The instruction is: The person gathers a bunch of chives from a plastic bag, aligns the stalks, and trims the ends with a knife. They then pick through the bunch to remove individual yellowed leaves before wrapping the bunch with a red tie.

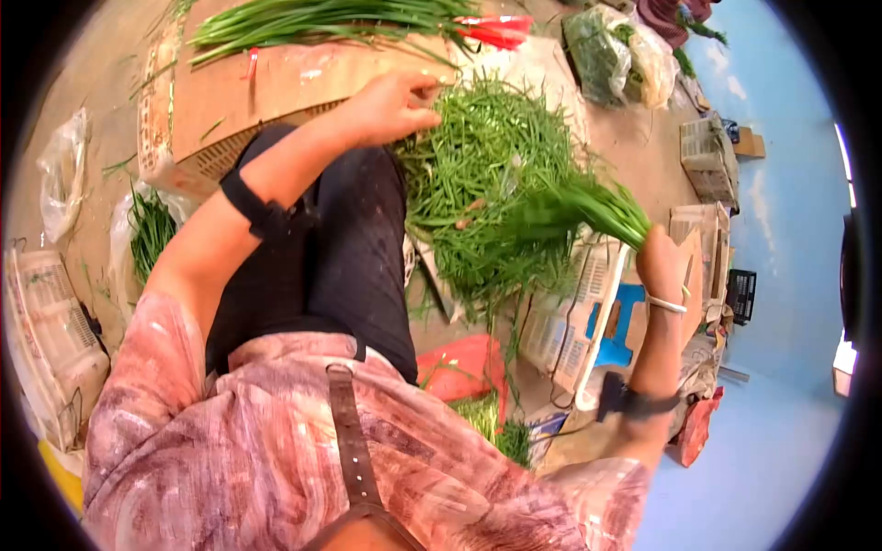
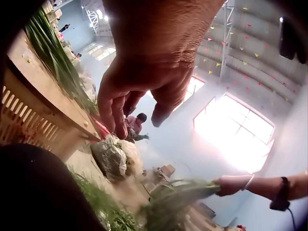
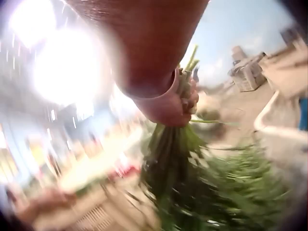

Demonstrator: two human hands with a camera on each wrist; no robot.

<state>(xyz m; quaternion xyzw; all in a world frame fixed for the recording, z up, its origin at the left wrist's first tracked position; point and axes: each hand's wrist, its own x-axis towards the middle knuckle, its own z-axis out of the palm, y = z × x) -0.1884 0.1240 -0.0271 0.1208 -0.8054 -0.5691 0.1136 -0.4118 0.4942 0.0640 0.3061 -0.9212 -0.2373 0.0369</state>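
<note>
My right hand [image 1: 661, 264] grips a bunch of chives [image 1: 602, 209] by its stalk ends, out to the right. Its leafy tips blur as they hang over a wide heap of loose green leaves [image 1: 501, 138]. In the right wrist view the fingers wrap round the chives [image 3: 171, 144], with cut ends poking out above the fist. Nothing is in my left hand [image 1: 395, 108], whose fingers are loosely bent beside the heap's upper left edge. The left wrist view shows that hand [image 2: 144, 86] with thumb and fingers apart.
More long chives [image 1: 322, 23] lie on cardboard [image 1: 303, 78] over a crate at the far side, near a red strip [image 1: 496, 32]. A white crate [image 1: 570, 321] with a blue piece stands at right. Filled plastic bags [image 1: 597, 55] sit farther back. Another crate [image 1: 60, 321] is at left.
</note>
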